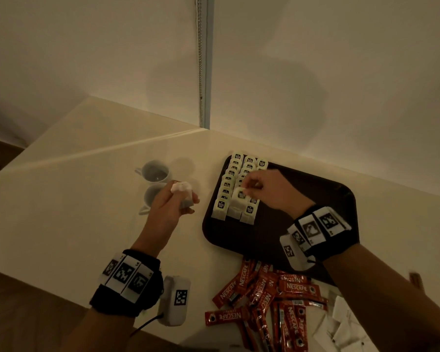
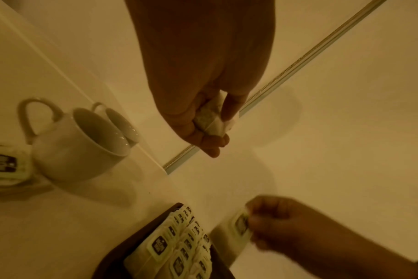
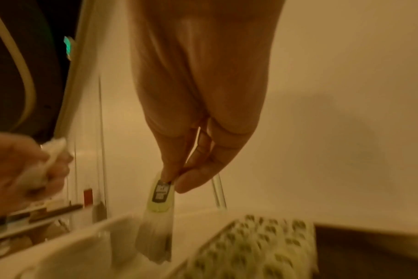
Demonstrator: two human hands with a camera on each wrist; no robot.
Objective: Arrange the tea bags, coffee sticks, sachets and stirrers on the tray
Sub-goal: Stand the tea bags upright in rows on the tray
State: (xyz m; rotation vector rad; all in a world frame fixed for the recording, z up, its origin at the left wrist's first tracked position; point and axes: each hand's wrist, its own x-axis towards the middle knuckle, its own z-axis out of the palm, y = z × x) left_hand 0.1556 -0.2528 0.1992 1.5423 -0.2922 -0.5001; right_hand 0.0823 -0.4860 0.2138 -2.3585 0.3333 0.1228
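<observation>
At nine o'clock of the tray [image 1: 315, 189], the left hand [image 1: 170, 204] grips spare tea bags [image 1: 183, 189] above two cups [image 1: 155, 172]. The right hand [image 1: 267, 189] pinches one tea bag [image 1: 239, 196] over the tray's rows [image 1: 229, 184]. Coffee sticks [image 1: 269, 295] lie at six o'clock.

We wear black wristbands [image 1: 127, 288] on bare arms. Each carries white tags [image 1: 313, 228] with black square codes.

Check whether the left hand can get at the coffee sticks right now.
Probably not yet: the left hand already holds tea bags, and the coffee sticks lie across the body, beside the right forearm.
</observation>
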